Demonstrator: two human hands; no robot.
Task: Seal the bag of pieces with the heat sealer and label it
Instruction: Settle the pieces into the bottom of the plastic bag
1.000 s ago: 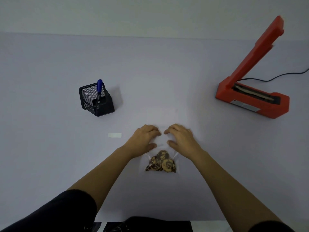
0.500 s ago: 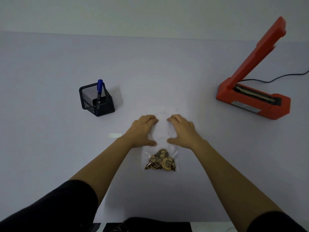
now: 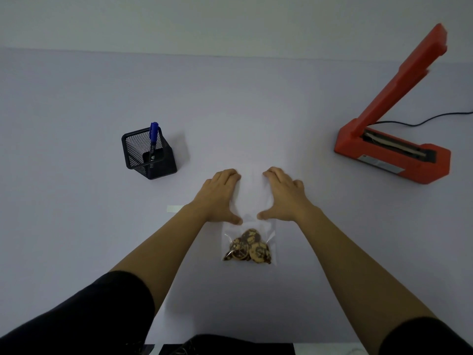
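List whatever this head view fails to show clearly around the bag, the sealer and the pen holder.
- Bag: its clear upper part barely shows against the pale table, and the left hand and right hand cover its sides.
- Heat sealer: sticker text too small to read.
- Pen: lower end hidden inside the mesh holder.
- Label strip: partly behind the left forearm.

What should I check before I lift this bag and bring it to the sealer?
1. Pieces sit at the near end of the clear bag, away from the mouth: ok.
2. Empty far part of the bag is pressed flat under the left hand and right hand: ok.
3. Bag mouth is free of creases: cannot tell.
4. Heat sealer has its arm raised, slot free: ok.
5. Sealer is switched on: cannot tell, though a cable runs from it.
6. White label and blue pen in the mesh holder are ready: ok.
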